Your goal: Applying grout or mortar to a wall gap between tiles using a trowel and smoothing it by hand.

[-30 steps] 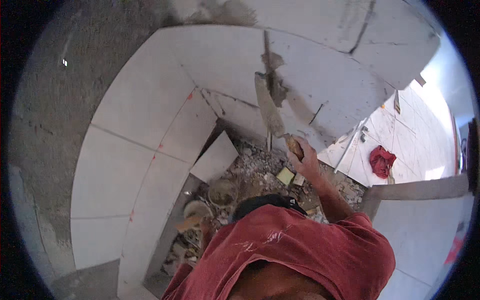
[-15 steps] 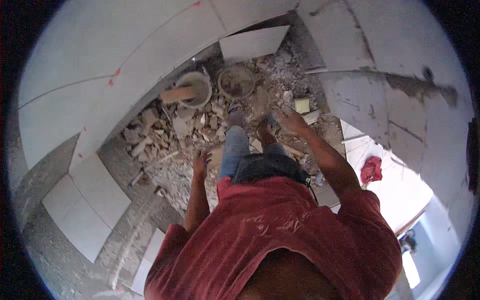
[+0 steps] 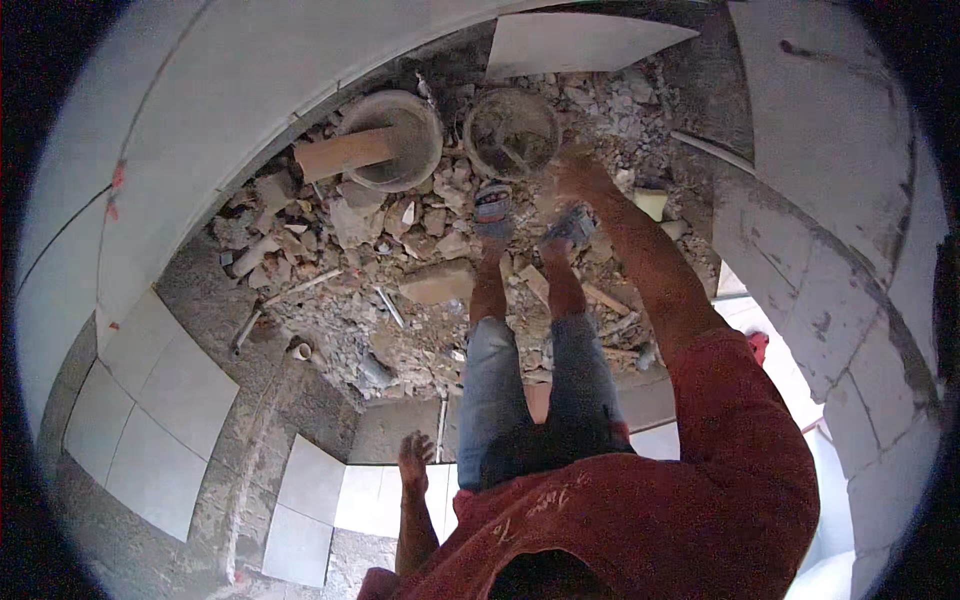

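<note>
Floor of broken rubble (image 3: 400,290) and mortar debris, hemmed by white wall tiles (image 3: 170,410); loose tile (image 3: 575,42) leaning at far side. Right hand (image 3: 578,170) stretched down beside mortar-caked bucket (image 3: 512,132), at its rim; grip blurred, cannot tell if it holds anything. Second bucket (image 3: 395,140) just left, wooden float (image 3: 342,153) across it. Left hand (image 3: 415,458) hanging loose, fingers spread, empty, near thigh.
</note>
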`<state>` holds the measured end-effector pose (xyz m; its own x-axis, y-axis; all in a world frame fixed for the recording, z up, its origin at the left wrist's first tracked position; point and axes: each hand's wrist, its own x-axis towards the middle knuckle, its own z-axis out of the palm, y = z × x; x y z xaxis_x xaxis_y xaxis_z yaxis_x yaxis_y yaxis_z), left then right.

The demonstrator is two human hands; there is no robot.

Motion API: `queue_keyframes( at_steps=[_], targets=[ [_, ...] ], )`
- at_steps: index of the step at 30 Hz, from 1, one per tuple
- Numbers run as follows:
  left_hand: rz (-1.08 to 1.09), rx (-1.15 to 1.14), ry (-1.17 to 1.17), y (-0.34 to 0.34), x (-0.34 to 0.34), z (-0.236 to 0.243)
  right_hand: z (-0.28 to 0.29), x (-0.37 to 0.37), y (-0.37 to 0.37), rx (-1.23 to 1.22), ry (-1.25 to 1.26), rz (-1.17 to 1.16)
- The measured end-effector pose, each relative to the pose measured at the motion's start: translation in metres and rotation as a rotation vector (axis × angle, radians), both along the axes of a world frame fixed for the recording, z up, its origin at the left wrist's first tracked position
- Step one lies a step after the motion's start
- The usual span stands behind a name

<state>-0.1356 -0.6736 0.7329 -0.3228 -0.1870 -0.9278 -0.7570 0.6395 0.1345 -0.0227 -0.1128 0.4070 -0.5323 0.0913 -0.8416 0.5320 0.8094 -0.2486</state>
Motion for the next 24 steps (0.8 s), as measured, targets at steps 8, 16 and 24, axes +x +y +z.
queue_keyframes(
  at_steps=[8,16,24],
  targets=[
    [-0.034,-0.099,-0.117,0.017,-0.001,0.007,-0.053,-0.049,0.010,-0.186,-0.079,0.192],
    [-0.089,-0.037,-0.073,0.028,-0.023,0.005,-0.110,0.032,0.035,-0.786,0.062,-1.071],
    [-0.287,0.263,-0.067,0.073,-0.102,-0.037,0.235,0.109,0.021,-0.639,0.331,-1.299]
  ],
)
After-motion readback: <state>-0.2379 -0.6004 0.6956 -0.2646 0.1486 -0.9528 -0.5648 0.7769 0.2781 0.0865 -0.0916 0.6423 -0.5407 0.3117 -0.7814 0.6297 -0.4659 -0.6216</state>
